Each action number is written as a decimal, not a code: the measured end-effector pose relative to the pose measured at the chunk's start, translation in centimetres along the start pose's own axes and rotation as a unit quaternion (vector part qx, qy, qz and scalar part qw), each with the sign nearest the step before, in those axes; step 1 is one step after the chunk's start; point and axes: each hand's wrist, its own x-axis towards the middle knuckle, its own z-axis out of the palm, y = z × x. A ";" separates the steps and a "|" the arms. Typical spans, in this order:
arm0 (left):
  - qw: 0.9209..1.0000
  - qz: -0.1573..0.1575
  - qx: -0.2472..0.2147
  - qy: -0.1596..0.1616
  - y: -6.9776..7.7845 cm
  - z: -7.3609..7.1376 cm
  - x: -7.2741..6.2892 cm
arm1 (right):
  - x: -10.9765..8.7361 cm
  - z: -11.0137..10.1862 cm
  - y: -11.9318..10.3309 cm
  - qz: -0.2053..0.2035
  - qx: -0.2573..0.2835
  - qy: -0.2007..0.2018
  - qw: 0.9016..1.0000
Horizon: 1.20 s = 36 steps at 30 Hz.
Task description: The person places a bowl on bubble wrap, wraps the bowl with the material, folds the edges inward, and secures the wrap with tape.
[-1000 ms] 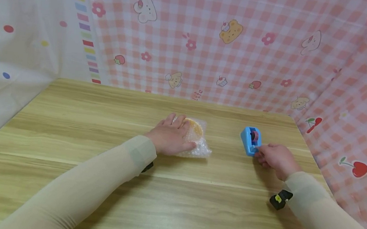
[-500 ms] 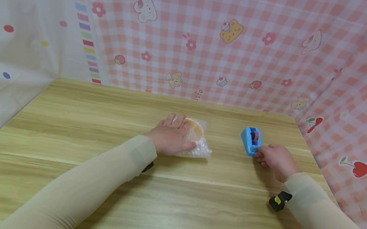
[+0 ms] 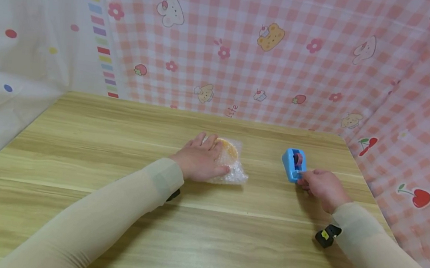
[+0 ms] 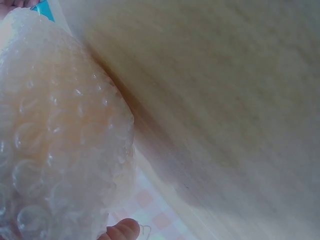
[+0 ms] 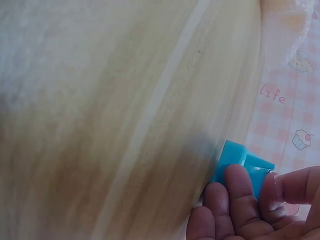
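Observation:
My left hand [image 3: 201, 161] rests with spread fingers on a bubble-wrapped package [image 3: 235, 174] in the middle of the table. Something round and orange-yellow shows through the wrap; its kind is hard to tell. In the left wrist view the bubble wrap [image 4: 60, 130] fills the left side, with one fingertip [image 4: 125, 229] below it. A blue tape dispenser [image 3: 289, 163] with a pinkish roll stands to the right. My right hand [image 3: 323, 187] is at its front end, thumb and index finger pinching the tape's end. The right wrist view shows the other fingers [image 5: 240, 187] against the dispenser [image 5: 256, 176].
The wood-grain table [image 3: 204, 237] ends at a pink checked curtain [image 3: 222, 65] at the back and right. A white dotted curtain [image 3: 21, 65] hangs at the left. A small black camera [image 3: 326, 236] sits under the right wrist.
My right hand's lower fingers have tucked in slightly closer to the tape dispenser. The left hand, the package and the dispenser look unmoved.

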 end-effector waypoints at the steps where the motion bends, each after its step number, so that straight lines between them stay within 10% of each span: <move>1: 1.000 0.000 0.000 0.000 0.0 0.0 0.0 | 0.0 0.0 0.0 -0.001 -0.004 -0.001 1.000; 36: 1.000 0.000 -0.010 0.001 0.0 -0.1 -0.1 | 0.0 0.0 -0.1 -0.019 -0.127 0.010 0.992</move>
